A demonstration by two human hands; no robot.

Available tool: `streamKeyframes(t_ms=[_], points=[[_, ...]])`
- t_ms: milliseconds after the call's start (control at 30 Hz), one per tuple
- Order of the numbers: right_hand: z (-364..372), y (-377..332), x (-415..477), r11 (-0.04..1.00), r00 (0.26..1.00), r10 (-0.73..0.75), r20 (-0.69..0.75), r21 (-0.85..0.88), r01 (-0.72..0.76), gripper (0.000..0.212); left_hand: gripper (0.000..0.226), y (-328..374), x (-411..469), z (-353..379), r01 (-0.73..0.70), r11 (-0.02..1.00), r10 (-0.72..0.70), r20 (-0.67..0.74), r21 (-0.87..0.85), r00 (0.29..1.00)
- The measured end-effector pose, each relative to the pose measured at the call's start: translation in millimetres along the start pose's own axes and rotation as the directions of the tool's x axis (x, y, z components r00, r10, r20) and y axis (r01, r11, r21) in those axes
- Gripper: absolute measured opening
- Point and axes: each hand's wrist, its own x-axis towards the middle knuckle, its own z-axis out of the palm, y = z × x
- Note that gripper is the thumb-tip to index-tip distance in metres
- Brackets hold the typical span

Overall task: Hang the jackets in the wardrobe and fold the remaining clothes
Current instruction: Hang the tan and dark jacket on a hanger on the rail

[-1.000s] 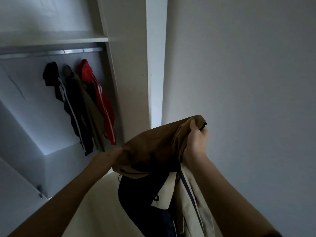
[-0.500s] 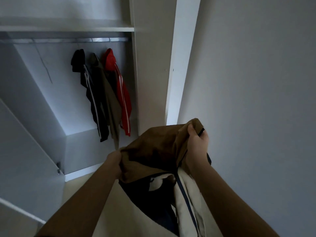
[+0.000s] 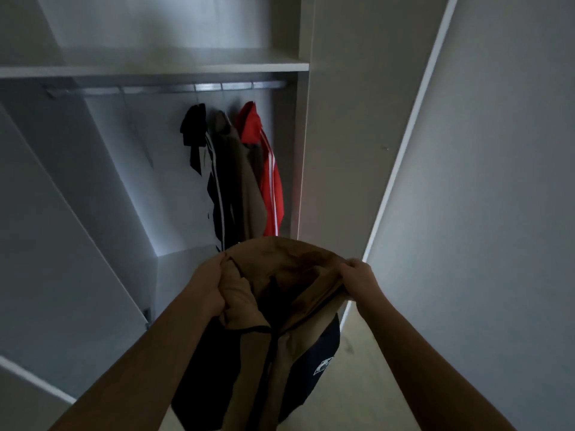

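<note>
I hold a brown, navy and cream jacket [image 3: 280, 306] in front of the open wardrobe. My left hand [image 3: 210, 286] grips its brown top at the left, and my right hand [image 3: 357, 279] grips the brown fabric at the right. The jacket's navy and cream body hangs down between my forearms. Behind it, three jackets hang from the metal rail [image 3: 174, 88]: a black one [image 3: 199, 144] with white stripes, an olive-brown one [image 3: 245, 188], and a red one [image 3: 267, 163] with white stripes at the right end.
A shelf [image 3: 155, 68] runs above the rail. The wardrobe's side panel [image 3: 336, 135] stands to the right of the hung jackets, and an open door [image 3: 485, 181] fills the right. Another door panel [image 3: 56, 244] is at the left. Pale floor [image 3: 364, 368] lies below.
The view has swung right and closer, so the wardrobe interior is now centred. My hands have spread the jacket's brown top wider, with my right hand moving out to the right.
</note>
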Motion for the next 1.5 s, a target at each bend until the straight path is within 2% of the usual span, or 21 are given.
streamKeyframes(t_ms=[67, 133, 200, 367, 433, 567, 600, 700, 733, 800, 900, 1033, 1133, 1233, 1367, 1433, 1500], points=[[36, -13, 12, 0.998, 1.000, -0.026, 0.012, -0.064, 0.027, 0.011, 0.045, 20, 10, -16, -0.032, 0.997, 0.030, -0.029, -0.072, 0.999], [69, -25, 24, 0.991, 0.999, -0.037, 0.032, -0.125, 0.041, 0.011, 0.046, 39, 23, -28, -0.077, 0.960, 0.058, -0.080, -0.270, 0.995], [97, -36, 36, 0.978, 0.997, -0.040, 0.068, -0.201, 0.053, 0.011, 0.047, 57, 39, -43, -0.082, 0.922, 0.053, -0.086, -0.379, 0.995], [155, -70, 77, 0.931, 0.983, -0.084, 0.162, -0.338, 0.135, 0.014, 0.044, 112, 74, -92, -0.103, 0.930, 0.072, -0.100, -0.353, 0.992], [178, -87, 96, 0.938, 0.977, -0.113, 0.180, -0.304, 0.164, 0.010, 0.042, 132, 88, -108, -0.122, 0.928, 0.086, -0.117, -0.353, 0.989], [229, -133, 140, 0.930, 0.938, -0.269, 0.218, -0.196, 0.312, 0.051, 0.042, 161, 130, -136, -0.152, 0.923, 0.086, -0.195, -0.354, 0.977], [245, -147, 153, 0.912, 0.913, -0.309, 0.265, -0.189, 0.364, 0.049, 0.042, 167, 142, -142, -0.151, 0.924, 0.079, -0.210, -0.352, 0.974], [303, -191, 195, 0.878, 0.845, -0.366, 0.390, -0.157, 0.452, 0.018, 0.041, 186, 178, -161, -0.155, 0.930, 0.061, -0.275, -0.334, 0.960], [327, -208, 211, 0.875, 0.825, -0.363, 0.434, -0.146, 0.462, 0.016, 0.040, 194, 190, -168, -0.158, 0.928, 0.051, -0.305, -0.336, 0.951], [369, -241, 242, 0.874, 0.803, -0.332, 0.494, -0.159, 0.459, 0.032, 0.036, 214, 212, -178, -0.168, 0.932, 0.040, -0.370, -0.320, 0.928], [422, -285, 280, 0.895, 0.795, -0.280, 0.538, -0.154, 0.419, 0.041, 0.028, 244, 239, -189, -0.125, 0.951, -0.002, -0.409, -0.282, 0.912], [478, -321, 327, 0.905, 0.772, -0.260, 0.580, -0.133, 0.404, 0.044, 0.027, 266, 278, -199, -0.093, 0.951, -0.049, -0.438, -0.296, 0.898], [511, -336, 351, 0.943, 0.748, -0.239, 0.620, -0.037, 0.332, 0.026, 0.028, 274, 299, -202, -0.093, 0.947, -0.063, -0.461, -0.308, 0.885], [538, -347, 363, 0.983, 0.730, -0.184, 0.658, 0.121, 0.139, 0.039, 0.030, 279, 315, -210, -0.078, 0.945, -0.089, -0.478, -0.318, 0.874], [561, -363, 358, 0.948, 0.673, -0.082, 0.735, 0.266, -0.174, 0.007, 0.032, 282, 325, -220, -0.084, 0.943, -0.090, -0.490, -0.321, 0.867], [568, -369, 357, 0.946, 0.674, -0.053, 0.737, 0.253, -0.202, 0.006, 0.032, 284, 328, -224, -0.091, 0.939, -0.091, -0.496, -0.331, 0.864], [574, -371, 359, 0.962, 0.731, -0.075, 0.678, 0.244, -0.127, 0.013, 0.031, 285, 328, -227, -0.094, 0.933, -0.098, -0.496, -0.348, 0.863]])
